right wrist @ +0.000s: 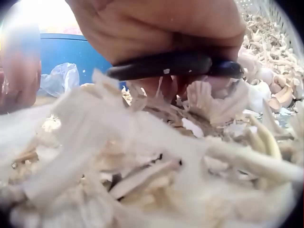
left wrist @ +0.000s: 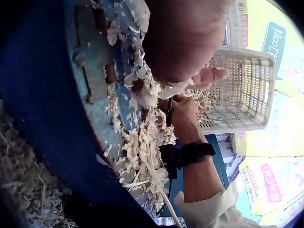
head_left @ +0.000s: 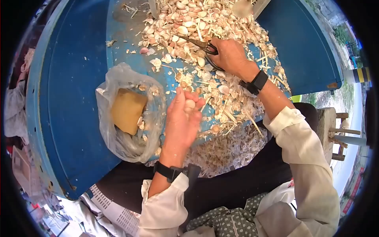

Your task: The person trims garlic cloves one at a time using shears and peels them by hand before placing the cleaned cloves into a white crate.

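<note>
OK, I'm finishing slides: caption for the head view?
Left grip on garlic, right grip on scissors near heaped cloves.

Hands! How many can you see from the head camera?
2. The left hand holds a garlic piece beside the clear plastic bag. The right hand holds the scissors near the garlic heap. No other hands show.

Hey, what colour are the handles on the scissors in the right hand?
Black; the scissor handles show best in the right wrist view.
</note>
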The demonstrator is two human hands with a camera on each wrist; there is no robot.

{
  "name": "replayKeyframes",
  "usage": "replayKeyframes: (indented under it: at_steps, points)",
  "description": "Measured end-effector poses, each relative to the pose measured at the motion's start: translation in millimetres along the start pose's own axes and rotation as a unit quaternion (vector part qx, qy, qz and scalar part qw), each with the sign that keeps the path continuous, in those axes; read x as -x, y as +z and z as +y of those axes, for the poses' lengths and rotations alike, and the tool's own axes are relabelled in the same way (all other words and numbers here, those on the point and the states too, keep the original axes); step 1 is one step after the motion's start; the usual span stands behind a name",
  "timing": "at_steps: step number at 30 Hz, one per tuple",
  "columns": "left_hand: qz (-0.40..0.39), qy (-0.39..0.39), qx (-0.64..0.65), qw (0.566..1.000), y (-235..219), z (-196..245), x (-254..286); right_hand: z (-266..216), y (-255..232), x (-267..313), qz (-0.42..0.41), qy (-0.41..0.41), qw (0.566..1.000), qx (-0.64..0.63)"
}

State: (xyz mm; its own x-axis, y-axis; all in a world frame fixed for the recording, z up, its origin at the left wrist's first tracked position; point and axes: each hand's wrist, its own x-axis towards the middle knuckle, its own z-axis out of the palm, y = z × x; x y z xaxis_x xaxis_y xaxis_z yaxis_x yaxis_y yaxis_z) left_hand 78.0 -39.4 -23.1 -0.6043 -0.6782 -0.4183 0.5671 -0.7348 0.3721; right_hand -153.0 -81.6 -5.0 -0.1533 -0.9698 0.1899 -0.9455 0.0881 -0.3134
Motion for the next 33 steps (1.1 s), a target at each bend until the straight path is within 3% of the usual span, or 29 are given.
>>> replayKeyframes:
  at_steps: [1, 3, 6, 9, 12, 14, 17, 18, 22, 29, 31, 32, 33]
  points:
    - [0.01, 0.002, -0.041, 0.999, 0, -1, -2, 1, -6, 1, -0.048, 0.019, 0.998, -0.026]
    - [0.031, 0.0, -0.098, 0.995, 8, -1, 1, -3, -15, 13, -0.041, 0.016, 0.997, -0.06]
    - [0.039, 0.01, -0.181, 0.983, 17, -1, 1, -32, -50, 42, -0.067, -0.094, 0.982, -0.152]
    - [0.001, 0.022, -0.215, 0.976, 13, -5, 1, -47, -44, 59, -0.069, -0.245, 0.944, -0.212]
    - [-0.035, 0.023, -0.169, 0.985, 5, -5, 2, -53, -45, 63, -0.049, -0.269, 0.931, -0.242]
    - [-0.036, 0.029, -0.063, 0.997, 13, -2, 7, -61, -67, 71, -0.079, -0.068, 0.96, -0.258]
    - [-0.024, 0.032, -0.024, 0.999, 16, 0, 8, -53, -84, 82, -0.139, -0.01, 0.98, -0.145]
    - [-0.025, 0.038, -0.024, 0.999, 16, -1, 8, -40, -74, 90, -0.098, -0.074, 0.985, -0.121]
    - [-0.052, 0.063, -0.031, 0.996, 23, -2, 14, -35, -67, 102, -0.06, -0.099, 0.992, -0.047]
    - [-0.069, 0.101, -0.117, 0.986, 16, 1, 12, -37, -72, 95, -0.171, -0.046, 0.982, -0.069]
    - [-0.076, 0.101, -0.128, 0.984, 15, 0, 12, -35, -70, 93, -0.206, -0.065, 0.966, -0.141]
    - [-0.082, 0.109, -0.117, 0.984, 15, -1, 12, -34, -68, 91, -0.207, -0.063, 0.966, -0.141]
    - [-0.088, 0.118, -0.106, 0.983, 16, -1, 12, -32, -64, 85, -0.163, -0.01, 0.971, -0.173]
